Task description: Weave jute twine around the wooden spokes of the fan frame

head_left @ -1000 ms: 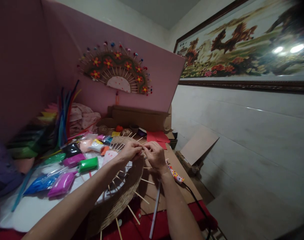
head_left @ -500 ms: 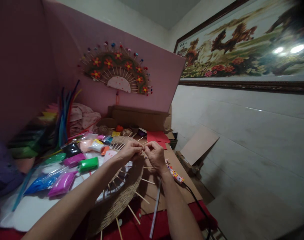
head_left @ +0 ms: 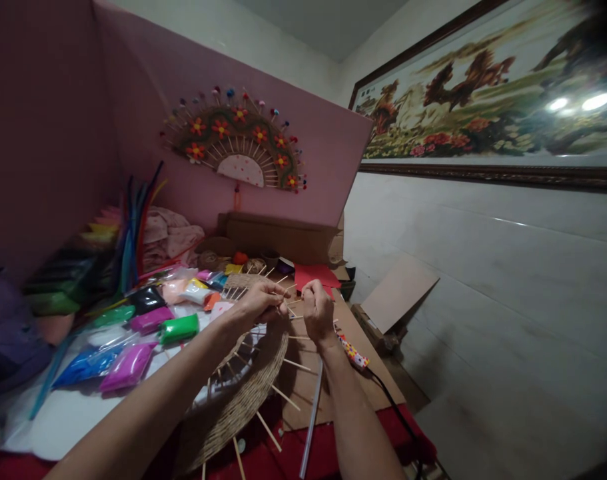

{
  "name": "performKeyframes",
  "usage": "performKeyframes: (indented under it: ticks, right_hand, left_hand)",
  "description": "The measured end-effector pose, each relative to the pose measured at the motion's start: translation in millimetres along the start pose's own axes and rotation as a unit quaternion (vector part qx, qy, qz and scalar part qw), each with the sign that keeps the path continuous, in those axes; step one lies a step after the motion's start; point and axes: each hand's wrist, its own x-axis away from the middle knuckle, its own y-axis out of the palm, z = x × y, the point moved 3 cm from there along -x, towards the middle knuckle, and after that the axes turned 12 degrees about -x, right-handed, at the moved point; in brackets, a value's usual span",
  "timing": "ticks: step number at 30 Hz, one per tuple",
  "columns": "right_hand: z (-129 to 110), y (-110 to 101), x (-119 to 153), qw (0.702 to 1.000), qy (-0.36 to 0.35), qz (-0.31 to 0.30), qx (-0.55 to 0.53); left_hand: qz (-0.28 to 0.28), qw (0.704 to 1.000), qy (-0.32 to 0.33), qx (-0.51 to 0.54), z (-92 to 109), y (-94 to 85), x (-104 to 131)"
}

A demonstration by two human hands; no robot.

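A woven twine fan with thin wooden sticks poking out past its outer edge curves across the table in front of me. My left hand is closed at the fan's upper right rim, its thumb and fingers pinching near the stick ends. A short gap to the right, my right hand is closed in a fist-like pinch; what it holds is too small or hidden to make out. Below my right wrist lies a clear glue stick, and beside it a glue gun with a flower-patterned covering and black cord.
Bags of coloured clay cover the left side on white sheets. Twine balls and red paper lie at the back. Brown cardboard is under the fan's right side. A decorated fan hangs on the pink board.
My right hand has moved right, away from my left hand, opening a gap between them. My left hand stays at the fan's rim. The view has shifted slightly.
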Motion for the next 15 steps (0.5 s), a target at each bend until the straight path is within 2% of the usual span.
performKeyframes:
  ticks: [5, 8, 11, 15]
  right_hand:
    - [-5, 6, 2, 0.999, -0.033, -0.04, -0.015]
    - [-7, 6, 1, 0.997, -0.033, -0.044, -0.06]
    - [-10, 5, 0, 0.996, -0.027, -0.029, -0.081]
    - [-13, 6, 0, 0.994, -0.068, -0.061, -0.062]
  left_hand:
    - [0.016, 1.0, -0.012, -0.012, 0, -1.5, 0]
    - [0.012, 1.0, 0.008, -0.021, 1, -1.5, 0]
    - [0.033, 0.999, 0.025, -0.029, 2, -2.4, -1]
    - [0.031, 0.995, 0.043, -0.086, 3, -1.1, -2]
